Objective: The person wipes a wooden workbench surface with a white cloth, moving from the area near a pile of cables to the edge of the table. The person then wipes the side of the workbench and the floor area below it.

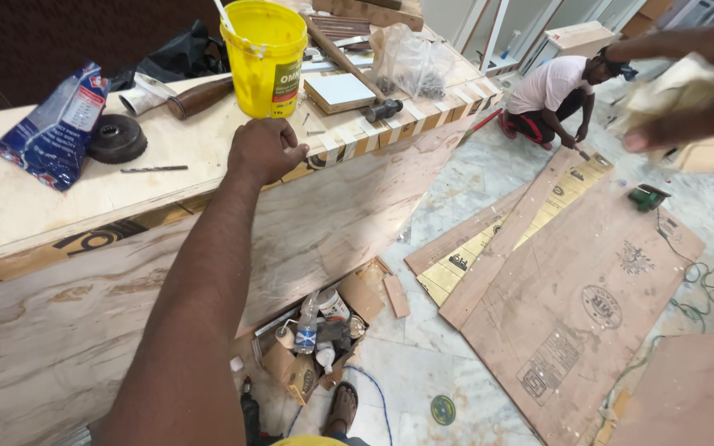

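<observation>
My left hand (264, 149) rests as a loose fist on the front edge of a plywood worktop (26, 206), just below a yellow plastic bucket (264, 58). Nothing shows inside that hand. My right hand (696, 99) is raised at the upper right, blurred, with its fingers closed on a pale crumpled cloth (671, 91). A small white block (339, 91) and a hammer (349, 66) lie on the worktop right of the bucket.
A blue bag (55, 124), a black disc (116, 138), a drill bit (154, 169) and a clear plastic bag (413, 62) lie on the worktop. Large plywood sheets (572, 306) cover the floor, where another person (551, 95) crouches. An open cardboard box (316, 339) of bottles sits below.
</observation>
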